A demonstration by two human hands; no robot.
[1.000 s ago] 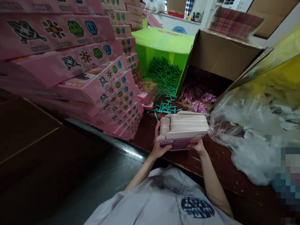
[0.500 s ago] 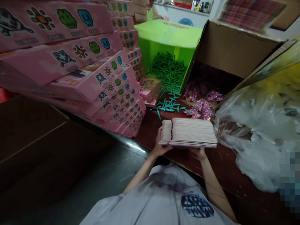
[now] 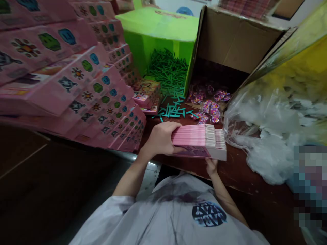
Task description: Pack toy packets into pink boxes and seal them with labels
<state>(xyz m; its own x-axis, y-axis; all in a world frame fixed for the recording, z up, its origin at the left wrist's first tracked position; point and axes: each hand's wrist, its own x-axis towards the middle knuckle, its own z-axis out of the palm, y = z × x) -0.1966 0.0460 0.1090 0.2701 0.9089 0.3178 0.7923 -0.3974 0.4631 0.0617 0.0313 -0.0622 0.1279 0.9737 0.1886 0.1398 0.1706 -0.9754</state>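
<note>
A thick stack of pink-and-white printed cards (image 3: 190, 134) is held over the dark red table (image 3: 237, 170), its pink edges to the left and white edges to the right. My left hand (image 3: 163, 139) is closed around the stack's left end, thumb below and fingers over the top. At the stack's lower right, my right hand (image 3: 211, 166) supports it from beneath; some of its fingers are hidden under the cards. Beyond the stack lie loose teal plastic sticks (image 3: 173, 110) and small bags of colourful beads (image 3: 211, 109).
Tall stacks of pink printed boxes (image 3: 89, 88) rise on the left. Behind stand a lime-green box (image 3: 158, 27) spilling green sticks (image 3: 168, 69) and an open cardboard carton (image 3: 230, 37). Clear plastic bags (image 3: 265, 149) with white pieces lie to the right.
The stack has been turned, so its pink edges now show at the left. My left hand has moved from underneath to grip its left end. The view has shifted slightly right.
</note>
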